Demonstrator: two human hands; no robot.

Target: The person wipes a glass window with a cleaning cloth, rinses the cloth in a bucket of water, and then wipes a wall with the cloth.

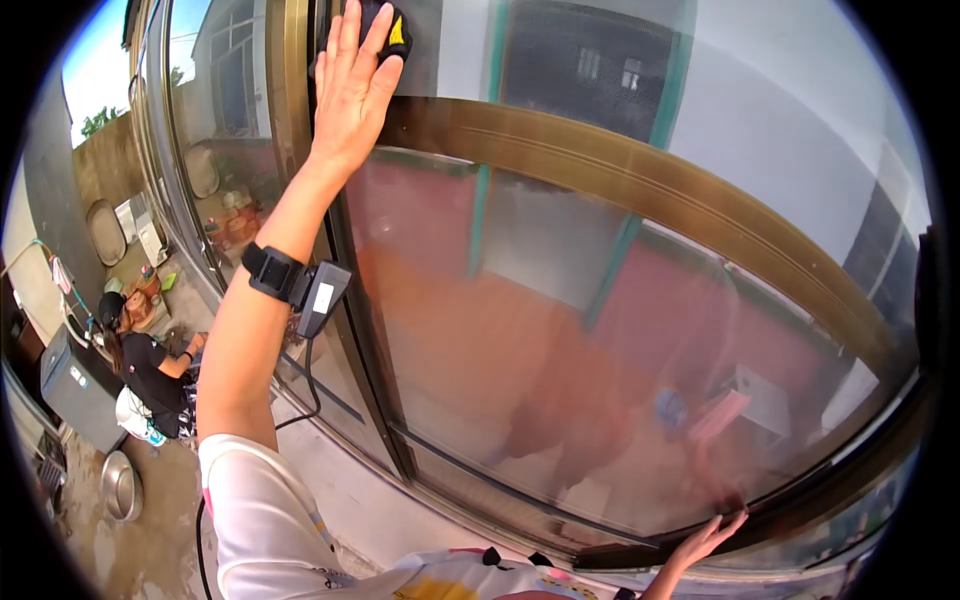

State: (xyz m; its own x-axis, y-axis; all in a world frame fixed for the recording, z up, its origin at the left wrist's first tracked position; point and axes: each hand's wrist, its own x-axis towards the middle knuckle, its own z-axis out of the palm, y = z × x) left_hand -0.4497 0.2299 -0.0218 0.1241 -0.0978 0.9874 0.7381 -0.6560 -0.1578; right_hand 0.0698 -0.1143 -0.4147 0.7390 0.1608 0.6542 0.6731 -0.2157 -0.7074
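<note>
My left hand (352, 95) is raised at the top of the view, its fingers stretched over a dark cloth (398, 40) with a yellow patch, which it presses on the window glass beside the brown metal frame (293, 80). A black strap with a small device (322, 298) and a cable is on that forearm. Low on the right, my right hand (708, 538) has its fingers spread by the bottom rail of the window. Nothing shows in it. The large pane (560, 380) between the hands is hazy with reflections.
At the left, a person (155, 370) in a black cap and shirt sits low by a dark grey cabinet (85, 390). A metal bowl (122, 487) lies on the wet ground. A brown crossbar (620, 165) spans the window. Clay pots (147, 290) stand farther back.
</note>
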